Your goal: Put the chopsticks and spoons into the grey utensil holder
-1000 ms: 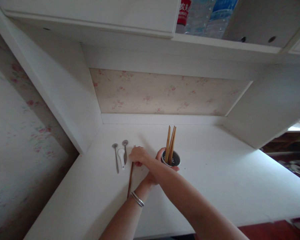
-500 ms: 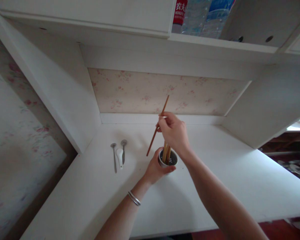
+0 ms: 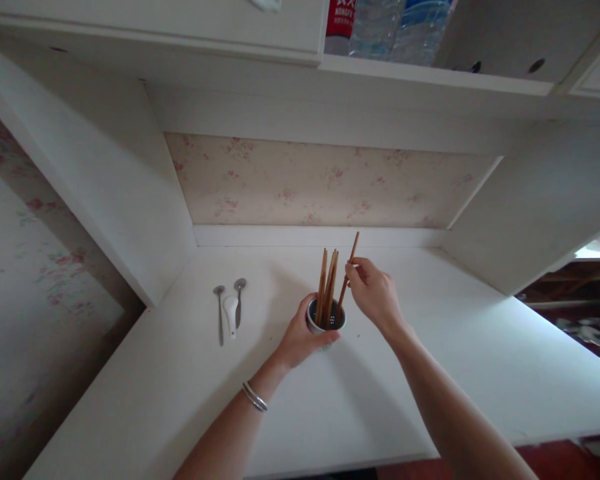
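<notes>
My left hand [image 3: 303,337] is wrapped round a cup-shaped chopstick holder [image 3: 344,323] with perforations in its bottom. Several wooden chopsticks [image 3: 329,287] stand in it, leaning slightly. My right hand [image 3: 375,290] pinches a single reddish-brown chopstick [image 3: 355,245] between thumb and fingers. That chopstick slants, its lower end inside the holder's mouth at the right side. To the left on the white desktop lie two metal spoons [image 3: 221,317] and a white spoon [image 3: 231,313] between them.
The white desktop [image 3: 400,400] is bounded by a left side panel [image 3: 105,167], a right panel [image 3: 540,200] and a floral back wall [image 3: 280,177]. Overhead, a shelf holds plastic bottles [image 3: 375,30].
My right hand has moved right and down, bringing the chopstick from left of the holder into its mouth. The left hand keeps its grip. The view has shifted slightly.
</notes>
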Tool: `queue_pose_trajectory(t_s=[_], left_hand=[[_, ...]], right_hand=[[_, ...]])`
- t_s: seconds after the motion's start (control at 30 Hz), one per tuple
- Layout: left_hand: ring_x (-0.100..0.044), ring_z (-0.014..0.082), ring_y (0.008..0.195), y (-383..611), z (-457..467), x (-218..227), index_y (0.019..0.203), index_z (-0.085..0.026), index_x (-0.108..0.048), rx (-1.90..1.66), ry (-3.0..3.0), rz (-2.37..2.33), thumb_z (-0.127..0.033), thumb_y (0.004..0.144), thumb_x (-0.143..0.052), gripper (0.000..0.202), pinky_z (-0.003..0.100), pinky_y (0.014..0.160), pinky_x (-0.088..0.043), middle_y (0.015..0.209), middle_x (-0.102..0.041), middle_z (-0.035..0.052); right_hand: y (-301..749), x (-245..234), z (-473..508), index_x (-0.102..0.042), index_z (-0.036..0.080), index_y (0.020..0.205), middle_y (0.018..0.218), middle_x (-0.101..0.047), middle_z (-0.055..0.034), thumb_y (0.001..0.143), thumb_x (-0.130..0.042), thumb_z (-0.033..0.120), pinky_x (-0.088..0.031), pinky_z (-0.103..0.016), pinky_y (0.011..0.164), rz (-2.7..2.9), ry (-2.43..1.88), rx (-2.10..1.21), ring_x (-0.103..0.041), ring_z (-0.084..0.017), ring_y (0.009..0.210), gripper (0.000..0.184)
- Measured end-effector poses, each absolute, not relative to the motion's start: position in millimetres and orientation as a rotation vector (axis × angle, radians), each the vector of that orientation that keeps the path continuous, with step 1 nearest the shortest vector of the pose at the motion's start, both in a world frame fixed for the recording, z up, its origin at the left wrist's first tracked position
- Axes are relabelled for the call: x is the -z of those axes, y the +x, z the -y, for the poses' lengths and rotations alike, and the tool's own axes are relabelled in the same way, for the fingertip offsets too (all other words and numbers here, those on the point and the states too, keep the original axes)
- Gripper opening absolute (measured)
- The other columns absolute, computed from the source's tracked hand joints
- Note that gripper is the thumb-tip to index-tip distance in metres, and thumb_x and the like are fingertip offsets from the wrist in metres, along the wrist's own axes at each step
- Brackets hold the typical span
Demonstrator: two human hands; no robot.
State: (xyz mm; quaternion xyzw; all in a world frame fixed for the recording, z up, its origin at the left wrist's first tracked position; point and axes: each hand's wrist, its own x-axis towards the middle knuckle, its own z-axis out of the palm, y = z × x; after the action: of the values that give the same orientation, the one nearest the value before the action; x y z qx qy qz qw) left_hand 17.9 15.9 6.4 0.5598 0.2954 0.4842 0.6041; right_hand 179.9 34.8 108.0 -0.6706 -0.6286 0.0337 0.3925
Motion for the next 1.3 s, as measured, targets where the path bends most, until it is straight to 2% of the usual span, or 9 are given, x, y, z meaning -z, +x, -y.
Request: queue_pose_trajectory(t_s=[0.37, 0.6, 0.7, 0.77, 0.83, 0.93, 1.07, 1.2, 1.3], left_hand=[[-0.05, 0.026, 0.124, 20, -20, 3, 0.135, -0.021, -0.039, -1.159, 1.318, -0.683, -0.03, 0.061, -0.085, 0.088, 0.044, 0.11, -0.033, 0.134, -0.054, 0.0124], [-0.048, 0.0279, 0.127, 22, -24, 13, 0.14, -0.023, -0.037, -1.169, 1.267, -0.63, -0.03, 0.061, -0.086, 0.094, 0.044, 0.112, -0.032, 0.138, -0.052, 0.0124], [-0.046, 0.0296, 0.13, 23, -23, 13, 0.139, -0.023, -0.038, -1.178, 1.258, -0.632, -0.03, 0.059, -0.087, 0.094, 0.045, 0.113, -0.03, 0.139, -0.051, 0.0124], [-0.045, 0.03, 0.13, 23, -23, 11, 0.139, -0.023, -0.038, -1.171, 1.253, -0.62, -0.029, 0.06, -0.086, 0.093, 0.045, 0.113, -0.03, 0.139, -0.05, 0.0125], [-0.046, 0.0302, 0.13, 23, -22, 9, 0.139, -0.023, -0.037, -1.163, 1.255, -0.606, -0.029, 0.061, -0.086, 0.092, 0.045, 0.112, -0.031, 0.139, -0.051, 0.0129], [-0.047, 0.0311, 0.128, 23, -22, 8, 0.14, -0.022, -0.037, -1.156, 1.274, -0.614, -0.032, 0.06, -0.086, 0.094, 0.046, 0.111, -0.034, 0.137, -0.052, 0.0138], [-0.042, 0.0316, 0.133, 23, -20, 10, 0.144, -0.019, -0.031, -1.159, 1.354, -0.674, -0.039, 0.065, -0.083, 0.097, 0.045, 0.112, -0.032, 0.143, -0.046, 0.0165], [-0.038, 0.0303, 0.136, 17, -15, 11, 0.149, -0.018, -0.021, -1.13, 1.456, -0.678, -0.05, 0.071, -0.075, 0.1, 0.043, 0.114, -0.029, 0.148, -0.039, 0.017], [-0.045, 0.0282, 0.13, 0, -18, 6, 0.146, -0.018, -0.031, -1.109, 1.63, -0.812, -0.056, 0.073, -0.07, 0.091, 0.04, 0.11, -0.035, 0.144, -0.045, 0.0158]], right_hand=[[172, -75, -27, -0.073, 0.023, 0.089, 0.08, -0.074, -0.0011, 0.095, -0.038, 0.037, -0.043, -0.023, 0.066, 1.739, -1.6, -0.274, -0.067, -0.017, 0.074, 0.038], [176, -60, -30, -0.071, 0.021, 0.086, 0.08, -0.072, -0.0031, 0.097, -0.037, 0.045, -0.045, -0.027, 0.069, 1.777, -1.461, -0.437, -0.064, -0.019, 0.074, 0.043], [180, -47, -29, -0.072, 0.02, 0.095, 0.086, -0.074, -0.0048, 0.095, -0.039, 0.052, -0.049, -0.032, 0.074, 1.7, -1.418, -0.629, -0.066, -0.022, 0.081, 0.047], [183, -34, -25, -0.069, 0.022, 0.112, 0.106, -0.072, -0.0057, 0.094, -0.042, 0.054, -0.048, -0.038, 0.09, 1.623, -1.306, -0.798, -0.064, -0.026, 0.101, 0.046], [187, -20, -20, -0.059, 0.025, 0.129, 0.13, -0.062, -0.005, 0.093, -0.046, 0.054, -0.037, -0.044, 0.107, 1.533, -1.161, -0.956, -0.052, -0.028, 0.125, 0.048], [190, 0, -11, -0.042, 0.031, 0.142, 0.148, -0.044, -0.003, 0.089, -0.054, 0.055, -0.024, -0.048, 0.116, 1.433, -0.99, -1.114, -0.034, -0.027, 0.14, 0.06], [190, 13, -6, -0.034, 0.031, 0.146, 0.151, -0.04, -0.0064, 0.083, -0.065, 0.052, -0.026, -0.051, 0.115, 1.472, -0.804, -1.266, -0.035, -0.03, 0.139, 0.074], [188, 15, -7, -0.04, 0.029, 0.14, 0.142, -0.05, -0.0093, 0.082, -0.068, 0.048, -0.032, -0.053, 0.11, 1.47, -0.776, -1.277, -0.045, -0.032, 0.132, 0.068], [187, 17, -7, -0.042, 0.028, 0.138, 0.14, -0.052, -0.0097, 0.081, -0.07, 0.046, -0.034, -0.053, 0.109, 1.455, -0.8, -1.253, -0.047, -0.031, 0.129, 0.066]])
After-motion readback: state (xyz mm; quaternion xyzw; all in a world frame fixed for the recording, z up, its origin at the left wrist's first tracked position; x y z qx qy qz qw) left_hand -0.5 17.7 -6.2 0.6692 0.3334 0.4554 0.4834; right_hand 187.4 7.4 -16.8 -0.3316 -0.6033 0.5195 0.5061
